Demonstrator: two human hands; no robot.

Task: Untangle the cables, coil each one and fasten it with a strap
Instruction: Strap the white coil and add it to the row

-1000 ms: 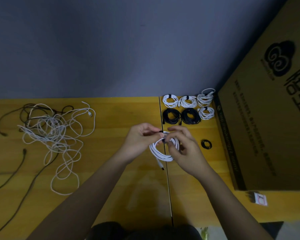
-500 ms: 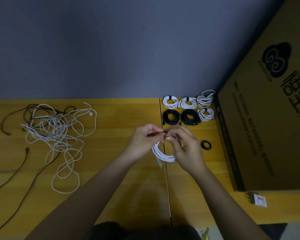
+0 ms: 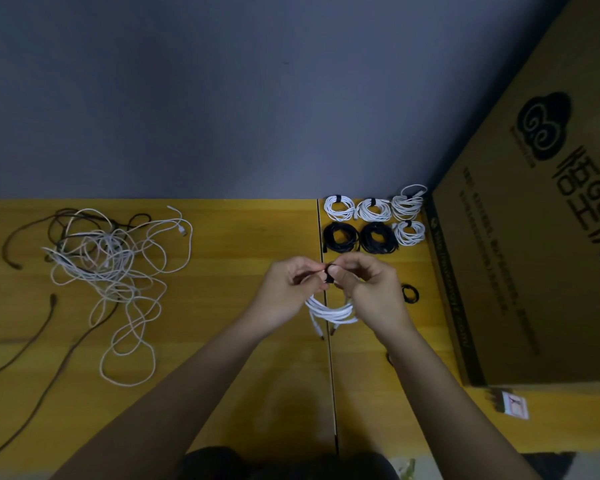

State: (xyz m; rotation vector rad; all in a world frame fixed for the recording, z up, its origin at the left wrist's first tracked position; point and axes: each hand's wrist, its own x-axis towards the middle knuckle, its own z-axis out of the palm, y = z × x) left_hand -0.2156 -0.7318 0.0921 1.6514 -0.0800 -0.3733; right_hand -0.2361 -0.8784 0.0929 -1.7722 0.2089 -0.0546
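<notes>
Both hands pinch a black strap atop the white coil hanging between them.

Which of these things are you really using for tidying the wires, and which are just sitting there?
Part of the job:
white coil, held in left hand and right hand
black strap, pinched at the coil's top
tangled cables
finished coils
spare strap

Just lying about:
cardboard box
small card

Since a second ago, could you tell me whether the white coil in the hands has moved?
Yes. The white coil has drifted slightly right against the table seam, and both hands now cover its top.
</notes>
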